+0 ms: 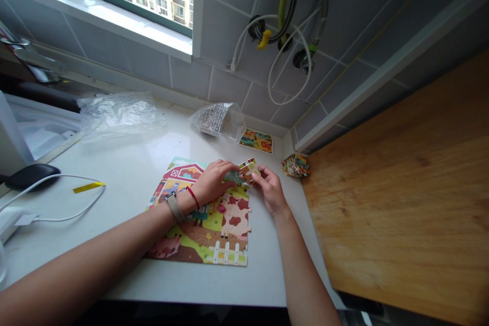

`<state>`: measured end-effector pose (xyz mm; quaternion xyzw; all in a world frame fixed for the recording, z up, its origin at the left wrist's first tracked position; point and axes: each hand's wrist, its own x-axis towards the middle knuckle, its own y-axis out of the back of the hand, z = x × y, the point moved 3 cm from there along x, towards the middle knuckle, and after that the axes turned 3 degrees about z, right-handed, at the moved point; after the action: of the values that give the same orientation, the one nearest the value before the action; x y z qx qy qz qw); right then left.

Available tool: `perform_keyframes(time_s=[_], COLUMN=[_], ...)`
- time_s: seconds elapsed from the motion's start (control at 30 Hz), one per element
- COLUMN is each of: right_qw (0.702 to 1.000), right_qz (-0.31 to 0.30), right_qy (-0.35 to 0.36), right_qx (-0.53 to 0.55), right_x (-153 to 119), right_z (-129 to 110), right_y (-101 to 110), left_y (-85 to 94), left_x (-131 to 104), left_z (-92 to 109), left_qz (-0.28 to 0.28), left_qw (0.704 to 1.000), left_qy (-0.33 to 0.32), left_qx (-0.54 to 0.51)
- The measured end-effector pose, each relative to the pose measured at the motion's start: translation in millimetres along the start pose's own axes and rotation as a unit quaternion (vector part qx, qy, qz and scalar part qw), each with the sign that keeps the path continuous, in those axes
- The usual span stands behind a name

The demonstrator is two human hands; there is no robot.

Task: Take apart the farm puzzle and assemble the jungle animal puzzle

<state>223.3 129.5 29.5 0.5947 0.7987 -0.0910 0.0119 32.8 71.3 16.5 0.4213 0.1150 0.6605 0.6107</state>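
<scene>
My right hand (270, 188) pinches a few small jigsaw puzzle pieces (250, 169), coloured brown, cream and green, above the right edge of a puzzle. My left hand (216, 181) reaches across the puzzle, thumb and forefinger curved around a blurred grey-green puzzle piece (231, 177) beside those in my right hand. Beneath lies the partly joined farm puzzle (235, 214), with a red barn, a spotted cow and a white fence; its right edge shows open tabs. My left hand and forearm hide part of its middle and left side.
Several loose pieces are piled (296, 165) near the counter's right edge. A picture card (256, 140) lies by the wall, beside a clear plastic bag (219, 121). Crumpled plastic wrap (122, 114), a white cable (72, 220) and a black object (32, 177) occupy the left. A wooden panel (401, 188) borders the right.
</scene>
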Motion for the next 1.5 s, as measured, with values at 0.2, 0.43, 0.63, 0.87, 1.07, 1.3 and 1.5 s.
perform_keyframes(time_s=[0.2,0.43,0.63,0.87,1.07,1.3,1.5], right_qw=[0.998,0.973,0.991,0.999,0.988,0.978,0.980], right_qz=[-0.039,-0.048,-0.079,-0.045,-0.067,-0.089,-0.068], right_qy=[0.008,0.105,0.035,-0.017,-0.058,-0.077,-0.052], right_qx=[-0.058,-0.202,-0.107,0.025,0.123,0.173,0.180], right_x=[3.0,5.2,2.8,0.0,-4.6,-6.5,-5.7], right_z=[1.6,5.1,4.0,-3.0,-11.2,-8.2,-8.0], right_y=[11.6,8.7,7.0,8.6,7.8,5.2,2.0], left_y=[0.1,1.2,-1.2,-1.9,-0.1,0.8,0.8], left_x=[-0.4,-1.0,-2.3,-2.2,5.8,6.0,4.6], left_z=[-1.1,1.3,0.3,-4.9,-8.3,-4.7,-2.1], left_qz=[0.009,0.015,0.021,0.050,0.014,-0.009,0.019], left_qw=[1.000,1.000,0.998,0.983,0.891,0.807,0.772], left_qy=[0.014,0.018,0.011,0.056,0.146,0.236,0.281], left_qx=[-0.014,-0.017,-0.052,-0.167,-0.430,-0.542,-0.570])
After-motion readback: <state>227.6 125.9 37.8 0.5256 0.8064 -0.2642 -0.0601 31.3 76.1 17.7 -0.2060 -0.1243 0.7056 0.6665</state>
